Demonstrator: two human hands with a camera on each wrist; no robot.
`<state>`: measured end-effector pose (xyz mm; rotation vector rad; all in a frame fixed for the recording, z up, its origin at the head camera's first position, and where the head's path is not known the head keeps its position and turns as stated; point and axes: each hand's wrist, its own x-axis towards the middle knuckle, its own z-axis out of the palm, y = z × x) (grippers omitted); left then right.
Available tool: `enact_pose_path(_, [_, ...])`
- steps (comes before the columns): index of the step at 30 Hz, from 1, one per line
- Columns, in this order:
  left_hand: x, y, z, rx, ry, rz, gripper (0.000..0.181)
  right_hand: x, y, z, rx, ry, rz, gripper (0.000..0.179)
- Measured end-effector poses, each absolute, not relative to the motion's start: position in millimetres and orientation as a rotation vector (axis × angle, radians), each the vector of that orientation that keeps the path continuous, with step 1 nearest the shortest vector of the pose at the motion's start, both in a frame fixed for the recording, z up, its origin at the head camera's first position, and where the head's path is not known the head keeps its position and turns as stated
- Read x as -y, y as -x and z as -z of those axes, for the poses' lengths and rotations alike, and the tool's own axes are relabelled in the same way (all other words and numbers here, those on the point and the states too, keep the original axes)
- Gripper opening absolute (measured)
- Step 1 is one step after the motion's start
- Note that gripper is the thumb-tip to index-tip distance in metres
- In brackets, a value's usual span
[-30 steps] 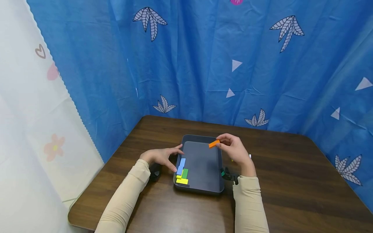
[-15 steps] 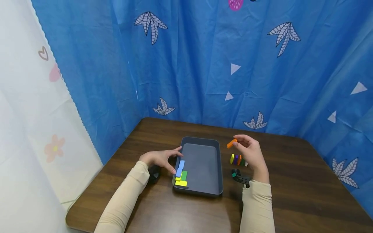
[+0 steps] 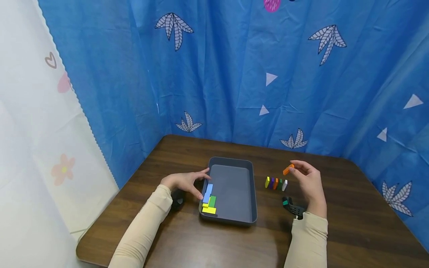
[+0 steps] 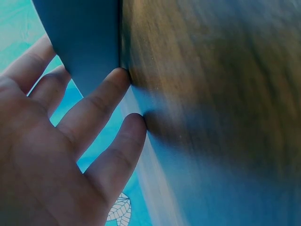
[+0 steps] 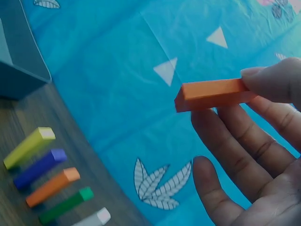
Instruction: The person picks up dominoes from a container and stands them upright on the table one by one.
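Note:
My right hand (image 3: pixel 310 182) pinches an orange block (image 5: pixel 214 94) between thumb and fingers, held up in the air to the right of the dark grey tray (image 3: pixel 253 193). Below it a row of upright blocks stands on the table: yellow (image 5: pixel 29 148), purple (image 5: pixel 40 168), orange (image 5: pixel 52 187), green (image 5: pixel 66 205) and white (image 5: pixel 96 219). At the tray's left side rests my left hand (image 3: pixel 184 183), its fingers spread against the outer wall (image 4: pixel 87 37). Inside the tray's near left corner lie blue blocks (image 3: pixel 207 193), a green block (image 3: pixel 212 202) and yellow blocks (image 3: pixel 209 210).
The brown wooden table (image 3: pixel 228 245) has a blue curtain (image 3: pixel 221 74) behind it and a white curtain (image 3: pixel 40 149) to the left. A small dark object (image 3: pixel 177 201) is below my left wrist.
My right hand has carried the orange block rightward from over the tray to beyond the row of blocks, which now shows fully. The left hand has stayed at the tray.

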<state>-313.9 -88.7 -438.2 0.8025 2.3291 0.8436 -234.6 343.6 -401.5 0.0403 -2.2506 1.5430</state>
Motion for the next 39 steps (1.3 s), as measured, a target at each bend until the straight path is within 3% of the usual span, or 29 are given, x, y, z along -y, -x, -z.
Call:
enact_pose_path(22, [90,316,437,-2.324,-0.778,-0.846,0.085,-367,238,427,2.342,0.279,-1.515,0.038])
enact_pose_path(39, [88,318,440,-2.317,-0.776,-0.846,0.083,-369,247,461,2.512,0.358,-1.466,0.039])
